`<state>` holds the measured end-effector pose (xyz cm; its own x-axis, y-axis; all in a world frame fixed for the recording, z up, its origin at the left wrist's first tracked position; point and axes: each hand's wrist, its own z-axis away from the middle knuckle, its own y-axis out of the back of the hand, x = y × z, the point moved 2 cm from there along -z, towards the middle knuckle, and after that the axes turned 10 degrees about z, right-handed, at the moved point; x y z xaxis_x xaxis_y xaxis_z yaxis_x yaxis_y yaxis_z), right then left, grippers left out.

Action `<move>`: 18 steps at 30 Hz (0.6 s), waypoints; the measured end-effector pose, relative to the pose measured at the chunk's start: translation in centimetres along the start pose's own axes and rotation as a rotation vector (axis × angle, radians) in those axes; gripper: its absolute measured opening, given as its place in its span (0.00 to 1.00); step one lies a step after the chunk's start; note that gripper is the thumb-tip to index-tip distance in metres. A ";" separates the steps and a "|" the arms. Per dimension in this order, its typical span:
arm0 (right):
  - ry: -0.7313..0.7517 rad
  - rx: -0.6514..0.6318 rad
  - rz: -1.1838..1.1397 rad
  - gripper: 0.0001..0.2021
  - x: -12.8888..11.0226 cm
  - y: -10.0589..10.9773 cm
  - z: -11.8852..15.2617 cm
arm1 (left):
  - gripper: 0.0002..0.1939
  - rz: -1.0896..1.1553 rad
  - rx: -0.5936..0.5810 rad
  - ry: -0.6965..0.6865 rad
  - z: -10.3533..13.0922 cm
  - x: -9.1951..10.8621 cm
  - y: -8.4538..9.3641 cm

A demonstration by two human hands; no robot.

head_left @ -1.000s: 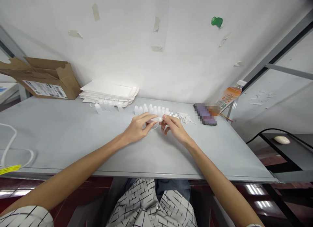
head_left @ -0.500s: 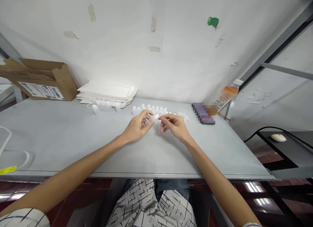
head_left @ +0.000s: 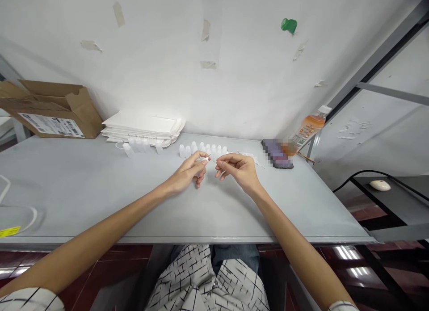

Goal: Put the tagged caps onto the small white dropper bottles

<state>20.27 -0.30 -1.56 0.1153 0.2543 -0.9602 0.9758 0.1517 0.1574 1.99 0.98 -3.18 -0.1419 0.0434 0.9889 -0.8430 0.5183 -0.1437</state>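
Above the grey table, my left hand (head_left: 188,171) pinches a small white piece (head_left: 206,159) with a thin dark tip, between thumb and index finger. Facing it across a narrow gap, my right hand (head_left: 238,169) has thumb and index finger pressed together; whatever they hold is too small to name. Just behind both hands stand several small translucent white bottles (head_left: 193,147) in rows. A tangle of thin white pieces (head_left: 250,157) lies behind my right hand. More white bottles (head_left: 128,149), some with thin tips, are at the left.
An open cardboard box (head_left: 56,110) and a stack of white sheets (head_left: 140,124) are at the back left. A phone (head_left: 276,153) and an orange drink bottle (head_left: 308,128) are at the right. A white cable (head_left: 31,217) lies on the table (head_left: 187,212).
The translucent bottle between my hands no longer shows there. My left fingers have shifted and now pinch the small white piece. The view has moved slightly.
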 end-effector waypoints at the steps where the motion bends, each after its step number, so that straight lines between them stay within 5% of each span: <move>1: -0.006 0.005 0.003 0.14 -0.1 0.0 0.0 | 0.14 -0.010 0.006 -0.022 0.0 0.0 0.0; 7: -0.053 0.087 0.022 0.17 -0.2 0.1 0.1 | 0.13 -0.156 0.051 -0.130 0.2 0.0 0.3; 18: 0.038 0.013 -0.020 0.13 -0.3 -0.1 0.2 | 0.15 -0.310 0.064 -0.128 0.5 -0.3 0.2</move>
<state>20.18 -0.62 -1.32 0.0886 0.2871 -0.9538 0.9802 0.1449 0.1347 1.60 0.70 -3.50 0.0659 -0.2171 0.9739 -0.8866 0.4350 0.1570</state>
